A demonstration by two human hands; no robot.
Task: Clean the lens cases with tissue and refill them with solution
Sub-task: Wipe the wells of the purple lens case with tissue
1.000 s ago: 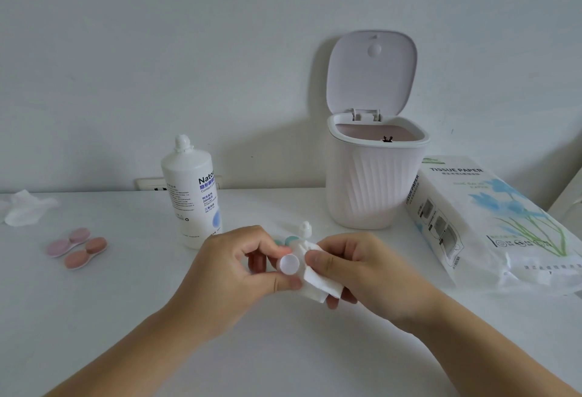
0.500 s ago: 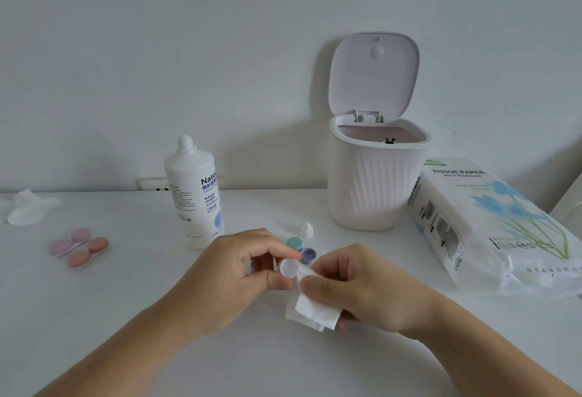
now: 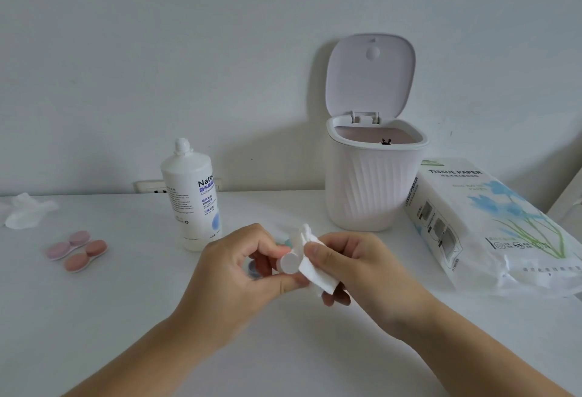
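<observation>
My left hand (image 3: 242, 267) pinches a small white lens case (image 3: 290, 262) between thumb and fingers above the table's middle. My right hand (image 3: 349, 266) grips a folded white tissue (image 3: 315, 274) and presses it against the case. A teal cap (image 3: 286, 241) and a blue cap (image 3: 253, 269) lie on the table behind the hands, mostly hidden. The solution bottle (image 3: 192, 198) stands upright just behind my left hand. Two pink lens cases (image 3: 77, 250) lie at the left.
An open-lidded white bin (image 3: 371, 176) stands at the back right of the white table (image 3: 126, 318). A tissue paper pack (image 3: 491, 223) lies to its right. A crumpled used tissue (image 3: 25, 214) sits at the far left edge.
The tissue in my right hand has shifted up against the white case, and both hands have turned slightly; the caps behind are more hidden now.
</observation>
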